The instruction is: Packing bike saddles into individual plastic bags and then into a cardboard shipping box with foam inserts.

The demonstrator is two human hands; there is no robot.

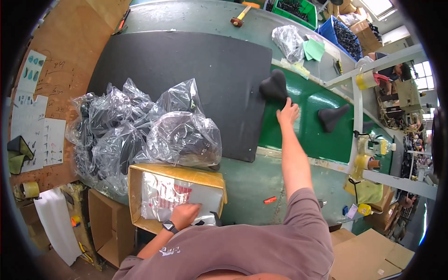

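My right hand (289, 113) is stretched forward, its fingers closed at the narrow nose of a black bicycle saddle (274, 85). That saddle lies where a black mat (228, 84) meets a green conveyor belt (298, 135). A second black saddle (332, 117) rests farther right on the belt. My left hand (185, 216), with a watch at its wrist, is over an open cardboard box (177, 171) of flat clear plastic bags (158, 193) with red print. Its fingers are curled onto the top bag and appear to pinch it.
Saddles wrapped in clear plastic (140, 126) are heaped on the mat's left. A hammer (239, 18), crumpled plastic (288, 42) and green sheets (313, 49) lie at the back. A white metal frame (357, 107) spans the belt. Near me lies a small red object (270, 200).
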